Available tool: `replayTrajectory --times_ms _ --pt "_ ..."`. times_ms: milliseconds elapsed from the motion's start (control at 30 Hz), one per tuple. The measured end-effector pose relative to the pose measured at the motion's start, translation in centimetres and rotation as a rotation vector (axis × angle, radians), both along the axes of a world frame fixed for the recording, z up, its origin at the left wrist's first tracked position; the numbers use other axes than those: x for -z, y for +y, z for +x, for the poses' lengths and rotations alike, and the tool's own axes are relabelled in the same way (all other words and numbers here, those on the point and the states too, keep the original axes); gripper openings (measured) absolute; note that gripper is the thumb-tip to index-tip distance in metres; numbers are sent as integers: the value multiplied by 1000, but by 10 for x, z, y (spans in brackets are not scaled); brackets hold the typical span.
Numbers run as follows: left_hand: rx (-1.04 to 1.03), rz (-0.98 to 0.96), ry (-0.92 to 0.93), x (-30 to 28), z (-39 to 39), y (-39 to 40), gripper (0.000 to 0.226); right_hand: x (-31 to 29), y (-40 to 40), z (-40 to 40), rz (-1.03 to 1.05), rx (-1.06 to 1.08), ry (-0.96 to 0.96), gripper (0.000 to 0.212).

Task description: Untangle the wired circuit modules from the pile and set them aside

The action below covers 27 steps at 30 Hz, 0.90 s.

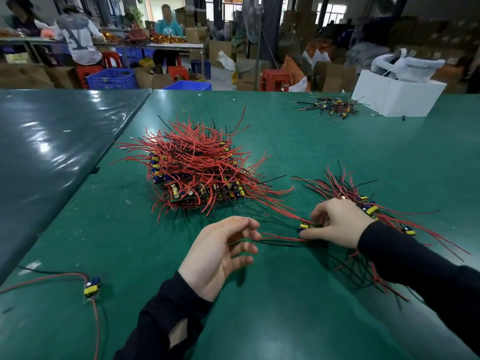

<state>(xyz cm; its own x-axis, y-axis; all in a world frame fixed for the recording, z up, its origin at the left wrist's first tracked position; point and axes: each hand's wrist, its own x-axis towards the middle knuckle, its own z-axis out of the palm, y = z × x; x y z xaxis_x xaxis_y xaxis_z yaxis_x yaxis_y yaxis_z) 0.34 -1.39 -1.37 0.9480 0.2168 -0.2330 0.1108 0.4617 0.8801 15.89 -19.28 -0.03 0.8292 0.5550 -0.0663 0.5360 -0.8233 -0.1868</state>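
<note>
1. Left hand [220,253]: bare; no glove, ring or watch visible.
2. Right hand [337,222]: bare; no glove or ring visible.
3. Left sleeve [166,318]: black, long, soft fabric, ending at the wrist with a plain cuff.
4. Left sleeve defect: one elongated opening on the forearm, possibly a tear or a thumb-hole; cannot be determined from this view.
5. Right sleeve [415,266]: black, long, matching fabric, cuff at the wrist, no markings seen.
</note>
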Motion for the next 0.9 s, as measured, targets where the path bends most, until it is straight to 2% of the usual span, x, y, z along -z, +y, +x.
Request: replayTrajectory --times_ms 67,167,233,367,467,600,733,800,900 --pt "-81 121 -27 2 1 0 23 3 3 -1 117 -27 69 31" --pt "-243 394 -68 6 5 4 18 -3 10 -13 541 -161 623 18" --pt "-231 497 -76 8 7 7 11 -5 14 -21 647 -233 815 14" --pt "10 408 -58 13 6 2 8 1 25 -28 635 -336 893 21" --pt "-3 367 -87 18 7 1 11 14 32 -31 720 -283 919 25" --pt "-28 456 -99 24 9 2 16 28 33 -36 828 -127 898 32" --pt "-66 476 -125 29 12 0 12 25 29 -37 912 -124 948 15" --pt "-53 415 -141 29 13 0 11 23 27 -38 965 -104 1008 13" --pt "-14 430 -159 27 12 -2 11 21 25 -40 964 -95 1012 14"
